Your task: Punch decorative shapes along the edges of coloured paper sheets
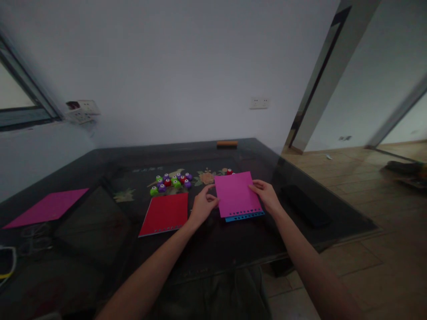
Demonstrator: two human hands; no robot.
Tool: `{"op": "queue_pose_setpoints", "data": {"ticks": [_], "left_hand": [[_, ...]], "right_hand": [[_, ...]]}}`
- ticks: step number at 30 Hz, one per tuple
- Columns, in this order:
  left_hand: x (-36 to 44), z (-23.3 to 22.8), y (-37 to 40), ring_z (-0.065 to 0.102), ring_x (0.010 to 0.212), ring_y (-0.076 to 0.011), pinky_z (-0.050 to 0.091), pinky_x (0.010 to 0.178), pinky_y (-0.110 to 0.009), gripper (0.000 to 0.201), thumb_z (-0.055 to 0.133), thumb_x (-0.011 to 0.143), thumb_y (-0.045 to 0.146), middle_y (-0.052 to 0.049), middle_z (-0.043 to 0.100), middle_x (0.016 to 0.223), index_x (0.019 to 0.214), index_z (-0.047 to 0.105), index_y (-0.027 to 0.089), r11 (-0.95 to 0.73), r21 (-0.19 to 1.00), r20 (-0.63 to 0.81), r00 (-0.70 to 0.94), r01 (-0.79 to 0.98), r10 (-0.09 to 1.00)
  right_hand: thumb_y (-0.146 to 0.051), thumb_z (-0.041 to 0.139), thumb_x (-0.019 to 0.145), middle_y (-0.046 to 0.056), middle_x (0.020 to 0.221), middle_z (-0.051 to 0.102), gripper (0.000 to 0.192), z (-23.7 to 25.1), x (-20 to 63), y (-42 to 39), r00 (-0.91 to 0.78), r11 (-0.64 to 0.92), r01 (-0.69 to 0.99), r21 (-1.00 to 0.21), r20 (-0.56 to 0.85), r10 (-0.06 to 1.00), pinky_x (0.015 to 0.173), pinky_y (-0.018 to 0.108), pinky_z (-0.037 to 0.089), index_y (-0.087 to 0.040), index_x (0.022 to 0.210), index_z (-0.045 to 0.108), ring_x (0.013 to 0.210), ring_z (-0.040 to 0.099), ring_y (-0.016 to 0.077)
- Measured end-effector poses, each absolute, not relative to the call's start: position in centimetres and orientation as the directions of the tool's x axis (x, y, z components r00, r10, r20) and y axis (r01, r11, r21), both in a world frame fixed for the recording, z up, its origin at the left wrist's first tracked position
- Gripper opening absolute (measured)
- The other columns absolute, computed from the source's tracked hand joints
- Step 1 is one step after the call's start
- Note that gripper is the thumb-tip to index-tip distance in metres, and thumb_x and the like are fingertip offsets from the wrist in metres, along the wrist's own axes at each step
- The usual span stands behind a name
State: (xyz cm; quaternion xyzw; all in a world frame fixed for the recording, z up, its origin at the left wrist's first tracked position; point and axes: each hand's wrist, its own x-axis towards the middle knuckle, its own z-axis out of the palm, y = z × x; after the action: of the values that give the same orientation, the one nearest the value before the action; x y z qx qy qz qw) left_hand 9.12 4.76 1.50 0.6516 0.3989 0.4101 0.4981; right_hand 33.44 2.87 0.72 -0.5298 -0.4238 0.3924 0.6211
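Pink sheet was btwn the hands, partly over blue sheet, nearer table's near edge than far; long axis approx near-to-far. Hands abt equally close. R hand pinched right edge, nr far-right corner. L hand half-curled, tips at left edge; grip unclear, can't tell.

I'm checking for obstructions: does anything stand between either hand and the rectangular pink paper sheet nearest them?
Nothing visible does: the right hand grips the pink paper sheet by its right edge, and the left hand is at its left edge.
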Motion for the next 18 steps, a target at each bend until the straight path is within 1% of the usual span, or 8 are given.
{"op": "queue_pose_setpoints", "data": {"ticks": [2,3,4,6,8,11,13,18], "left_hand": [[9.1,1.4,4.8,0.061,0.056,-0.0142,0.048,0.059,-0.026,0.057,0.060,0.074,0.021,0.002,0.063,0.064,0.127,0.039,0.016,-0.227,0.965,0.171,0.340,0.134,0.925],[9.1,1.3,4.8,0.060,0.057,-0.0140,0.048,0.060,-0.027,0.056,0.058,0.076,0.023,0.002,0.062,0.067,0.128,0.038,0.017,-0.273,0.948,0.210,0.324,0.164,0.923],[9.0,1.3,4.9,0.060,0.060,-0.0140,0.048,0.062,-0.027,0.052,0.056,0.078,0.024,0.001,0.061,0.070,0.127,0.039,0.018,-0.332,0.920,0.262,0.304,0.207,0.916],[8.8,1.2,5.0,0.059,0.068,-0.0147,0.047,0.068,-0.028,0.041,0.053,0.079,0.022,-0.001,0.060,0.078,0.120,0.047,0.018,-0.456,0.834,0.375,0.288,0.311,0.881],[8.7,1.2,5.0,0.058,0.078,-0.0160,0.047,0.074,-0.029,0.032,0.051,0.080,0.017,-0.004,0.058,0.089,0.112,0.054,0.018,-0.546,0.741,0.442,0.327,0.392,0.835],[8.7,1.0,4.7,0.055,0.095,-0.0191,0.043,0.087,-0.033,0.029,0.049,0.080,0.014,-0.007,0.055,0.105,0.107,0.057,0.019,-0.628,0.627,0.466,0.424,0.461,0.776],[8.9,0.7,4.5,0.051,0.105,-0.0208,0.039,0.095,-0.034,0.029,0.047,0.082,0.014,-0.008,0.053,0.110,0.108,0.056,0.019,-0.664,0.565,0.467,0.475,0.489,0.746],[9.4,-0.5,4.1,0.049,0.110,-0.0201,0.036,0.099,-0.034,0.032,0.039,0.088,0.018,-0.010,0.053,0.118,0.116,0.054,0.018,-0.705,0.446,0.405,0.578,0.551,0.708]], "right_hand": [[-0.034,0.077,0.054,0.002,0.070,0.069,0.035,0.5,33.9,2.9,0.340,0.111,-0.026,-0.994,0.095,0.935,0.055,0.025,0.046,-0.016,0.082,0.067,0.057,0.060,0.0143],[-0.032,0.077,0.054,0.002,0.068,0.068,0.033,0.4,34.2,2.9,0.347,0.099,-0.018,-0.995,0.087,0.934,0.053,0.024,0.045,-0.016,0.081,0.067,0.055,0.059,0.0136],[-0.030,0.077,0.054,0.001,0.065,0.067,0.032,0.4,34.5,2.9,0.358,0.087,-0.010,-0.996,0.078,0.930,0.051,0.023,0.044,-0.015,0.080,0.067,0.053,0.058,0.0129],[-0.026,0.077,0.053,0.000,0.062,0.066,0.030,0.4,35.0,2.9,0.380,0.055,0.004,-0.998,0.053,0.923,0.048,0.022,0.042,-0.015,0.078,0.066,0.051,0.057,0.0118],[-0.022,0.076,0.052,0.000,0.061,0.066,0.028,0.3,35.4,2.8,0.403,0.018,0.017,-1.000,0.024,0.915,0.047,0.021,0.041,-0.014,0.077,0.066,0.050,0.056,0.0111],[-0.020,0.075,0.052,0.000,0.061,0.066,0.027,0.1,35.5,2.9,0.410,-0.036,0.025,-0.999,-0.023,0.912,0.046,0.022,0.042,-0.014,0.077,0.066,0.049,0.057,0.0118],[-0.020,0.075,0.052,0.001,0.060,0.066,0.026,0.0,35.4,3.0,0.395,-0.063,0.028,-0.998,-0.046,0.918,0.046,0.023,0.043,-0.014,0.076,0.066,0.049,0.057,0.0130],[-0.020,0.073,0.057,0.001,0.061,0.066,0.023,-0.5,35.2,3.1,0.358,-0.087,0.085,-0.993,-0.051,0.932,0.046,0.023,0.043,-0.014,0.077,0.065,0.050,0.057,0.0131]]}}
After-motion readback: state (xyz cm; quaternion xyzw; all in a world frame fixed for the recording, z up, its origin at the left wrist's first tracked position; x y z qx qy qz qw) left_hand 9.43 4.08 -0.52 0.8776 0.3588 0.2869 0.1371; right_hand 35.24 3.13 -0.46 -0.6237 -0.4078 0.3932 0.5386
